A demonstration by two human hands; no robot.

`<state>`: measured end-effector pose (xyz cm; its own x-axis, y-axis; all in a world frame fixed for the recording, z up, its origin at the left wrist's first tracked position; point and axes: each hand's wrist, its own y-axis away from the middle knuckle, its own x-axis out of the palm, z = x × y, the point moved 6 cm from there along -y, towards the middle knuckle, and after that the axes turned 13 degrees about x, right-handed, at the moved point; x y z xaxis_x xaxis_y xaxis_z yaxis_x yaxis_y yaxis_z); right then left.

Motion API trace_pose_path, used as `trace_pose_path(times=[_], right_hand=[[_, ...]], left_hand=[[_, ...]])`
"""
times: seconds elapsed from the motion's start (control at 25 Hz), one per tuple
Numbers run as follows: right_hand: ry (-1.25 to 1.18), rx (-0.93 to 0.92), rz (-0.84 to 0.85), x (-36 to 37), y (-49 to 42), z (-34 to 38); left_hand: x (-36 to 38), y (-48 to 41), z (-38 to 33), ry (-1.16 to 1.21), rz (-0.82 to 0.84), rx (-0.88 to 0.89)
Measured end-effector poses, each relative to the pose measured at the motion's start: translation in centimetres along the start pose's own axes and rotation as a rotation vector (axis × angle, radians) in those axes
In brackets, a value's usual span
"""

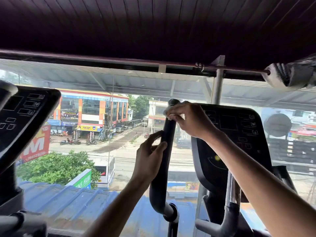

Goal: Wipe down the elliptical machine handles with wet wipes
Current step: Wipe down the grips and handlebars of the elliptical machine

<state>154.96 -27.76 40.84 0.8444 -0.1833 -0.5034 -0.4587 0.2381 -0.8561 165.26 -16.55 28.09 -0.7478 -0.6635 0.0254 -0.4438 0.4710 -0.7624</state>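
The elliptical machine's console (239, 127) stands just behind and to the right of the black handle (168, 131), and that arm probably pivots. If it swings under pressure, the stroke could skid off and leave patches unwiped. The left hand (150, 151) is curled round the handle's middle to steady it, but it covers a stretch that may be missed unless it shifts. The right hand (188, 119) pinches a small white wet wipe (167, 114) against the handle just below its top end. Bunched like that, the wipe might slip free or skip the far side.
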Motion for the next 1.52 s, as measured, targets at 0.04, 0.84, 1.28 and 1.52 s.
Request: trace_pose_path(times=[0.04, 0.84, 1.28, 1.52], right_hand=[[-0.006, 0.021, 0.008, -0.1, 0.0, 0.0], [-0.893, 0.853, 0.218, 4.4, 23.3, 6.8], [-0.981, 1.310, -0.025, 13.5, 36.2, 5.8], [-0.876, 1.322, -0.099, 14.6, 35.7, 2.4]], left_hand=[[-0.1, 0.0, 0.0, -0.002, -0.003, 0.004], [-5.9, 10.9, 0.4, 0.105, 0.080, 0.024], [-5.9, 22.2, 10.6, 0.216, 0.117, -0.488], [-5.3, 22.1, 14.2, 0.207, -0.125, -0.541]])
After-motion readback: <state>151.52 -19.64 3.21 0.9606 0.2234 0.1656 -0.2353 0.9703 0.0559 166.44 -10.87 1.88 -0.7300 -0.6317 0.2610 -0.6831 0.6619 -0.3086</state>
